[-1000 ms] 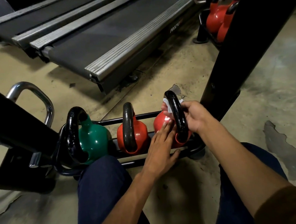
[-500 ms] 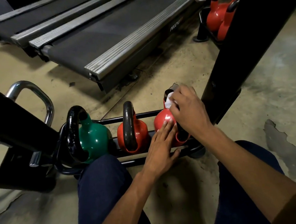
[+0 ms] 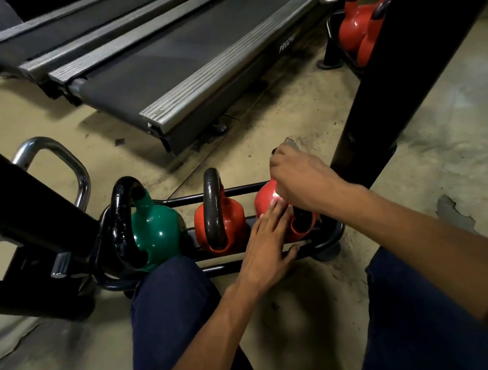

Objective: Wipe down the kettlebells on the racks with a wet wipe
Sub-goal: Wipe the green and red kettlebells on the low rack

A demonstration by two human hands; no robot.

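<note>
Three kettlebells stand on a low black rack (image 3: 186, 201) in front of my knees: a green kettlebell (image 3: 154, 233), a middle red kettlebell (image 3: 233, 222) and a right red kettlebell (image 3: 266, 196). My right hand (image 3: 302, 178) curls over the top of the right red kettlebell's black handle. The wet wipe is hidden under its fingers. My left hand (image 3: 266, 246) rests with straight fingers against the near side of the same kettlebell.
A black upright post (image 3: 387, 76) rises just right of the rack. A treadmill (image 3: 172, 60) lies on the floor beyond. More red kettlebells (image 3: 353, 29) sit on a far rack. A chrome handle (image 3: 73, 163) and a black beam stand at left.
My right hand has slid with the wipe from the near side of the handle up over its top, and now hides the wipe. My left hand has stayed on the kettlebell.
</note>
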